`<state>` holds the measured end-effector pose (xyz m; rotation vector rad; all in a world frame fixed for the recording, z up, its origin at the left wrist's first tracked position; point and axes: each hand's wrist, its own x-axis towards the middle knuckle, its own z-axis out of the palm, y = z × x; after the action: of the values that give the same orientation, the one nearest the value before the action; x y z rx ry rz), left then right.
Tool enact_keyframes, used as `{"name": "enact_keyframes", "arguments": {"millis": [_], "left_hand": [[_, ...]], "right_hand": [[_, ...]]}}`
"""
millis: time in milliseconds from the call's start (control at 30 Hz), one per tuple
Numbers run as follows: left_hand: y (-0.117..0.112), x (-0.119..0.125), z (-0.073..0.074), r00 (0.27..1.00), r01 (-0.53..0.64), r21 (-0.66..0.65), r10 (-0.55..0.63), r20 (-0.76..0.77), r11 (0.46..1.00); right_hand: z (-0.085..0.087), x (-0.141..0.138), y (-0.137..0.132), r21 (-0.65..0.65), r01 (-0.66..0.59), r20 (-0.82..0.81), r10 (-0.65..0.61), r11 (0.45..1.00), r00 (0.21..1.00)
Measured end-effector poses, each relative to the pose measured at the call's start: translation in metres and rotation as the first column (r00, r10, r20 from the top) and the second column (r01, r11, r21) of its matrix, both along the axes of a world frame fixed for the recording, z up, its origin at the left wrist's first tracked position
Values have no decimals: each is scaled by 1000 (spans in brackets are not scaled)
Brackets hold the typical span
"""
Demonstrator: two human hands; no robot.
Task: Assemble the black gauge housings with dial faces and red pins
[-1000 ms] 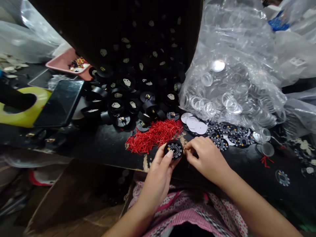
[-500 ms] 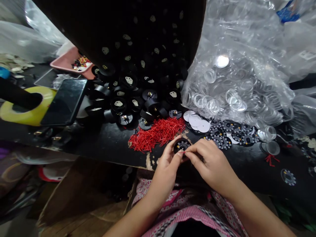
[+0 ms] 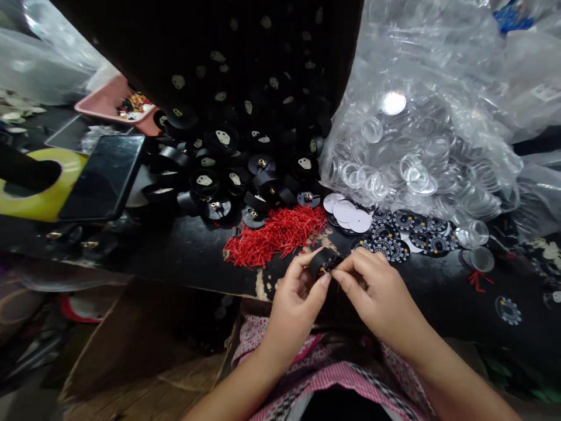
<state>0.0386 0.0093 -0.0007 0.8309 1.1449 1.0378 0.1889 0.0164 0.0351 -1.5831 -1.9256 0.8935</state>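
My left hand (image 3: pixel 298 292) is closed around a black round gauge case (image 3: pixel 318 262), its thumb at the near rim. The case is tilted, so its printed dial (image 3: pixel 331 264) faces toward my right hand. At that dial's edge my right hand (image 3: pixel 370 283) has thumb and forefinger pinched together; whatever sits between the tips is hidden. Just beyond my left hand lies a heap of thin red pointers (image 3: pixel 280 234). Black printed dials (image 3: pixel 385 240) and white discs (image 3: pixel 350 215) are spread beyond my right hand.
Many black gauge cases (image 3: pixel 205 181) spill from a large dark container (image 3: pixel 197 35). A plastic bag (image 3: pixel 394 58) holds clear round covers (image 3: pixel 416 178). Leftward are a phone (image 3: pixel 103 178), yellow tape (image 3: pixel 65 175) and a pink tray (image 3: pixel 100 102). A loose dial (image 3: pixel 508 310) lies far right.
The gauge case has tipped in my left hand, so its side wall shows and the dial turns right. The red pointer seen at my right fingertips is no longer clearly visible.
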Motion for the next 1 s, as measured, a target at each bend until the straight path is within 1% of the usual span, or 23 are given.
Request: {"name": "enact_keyframes", "arguments": {"millis": [167, 233, 300, 367, 433, 500, 567, 667, 733, 800, 900, 1000], "left_hand": [[-3, -2, 2, 989, -44, 61, 52, -137, 997], [-3, -3, 2, 986, -52, 63, 61, -154, 997], [-2, -4, 0, 993, -36, 26, 39, -109, 999], [0, -6, -3, 1000, 13, -65, -12, 10, 998], [2, -7, -5, 989, 71, -161, -49, 137, 984], [2, -8, -6, 979, 90, -210, -48, 196, 973], [1, -9, -8, 979, 85, -219, -41, 200, 972], [-1, -10, -10, 989, 51, -235, -15, 150, 971], [-2, -8, -11, 991, 1, -293, 38, 128, 956], [-3, -3, -11, 976, -31, -377, 109, 186, 926], [-4, 7, -8, 940, -20, -434, 165, 298, 901], [-5, 12, -9, 938, -64, -481, 218, 270, 874]], "right_hand": [[-2, -5, -7, 5, 25, -28, -25, 1000, 999], [-3, -6, -8, 4, 36, -25, -36, 999, 999], [-4, -6, -6, -18, 45, 3, -44, 999, 999], [-4, -4, -3, -23, 33, 25, -32, 999, 999], [-4, -2, 0, 48, -10, 26, 9, 999, 1000], [-5, 0, 4, 149, -79, 63, 70, 986, 996], [-6, 1, 6, 218, -147, 164, 112, 965, 980], [-8, 0, 9, 260, -226, 331, 133, 939, 934], [-8, -1, 11, 288, -260, 387, 137, 921, 912], [-9, -4, 11, 318, -248, 390, 112, 915, 914], [-9, -10, 11, 312, -160, 367, 37, 937, 929], [-5, -13, 11, 229, -87, 374, -5, 970, 927]]}}
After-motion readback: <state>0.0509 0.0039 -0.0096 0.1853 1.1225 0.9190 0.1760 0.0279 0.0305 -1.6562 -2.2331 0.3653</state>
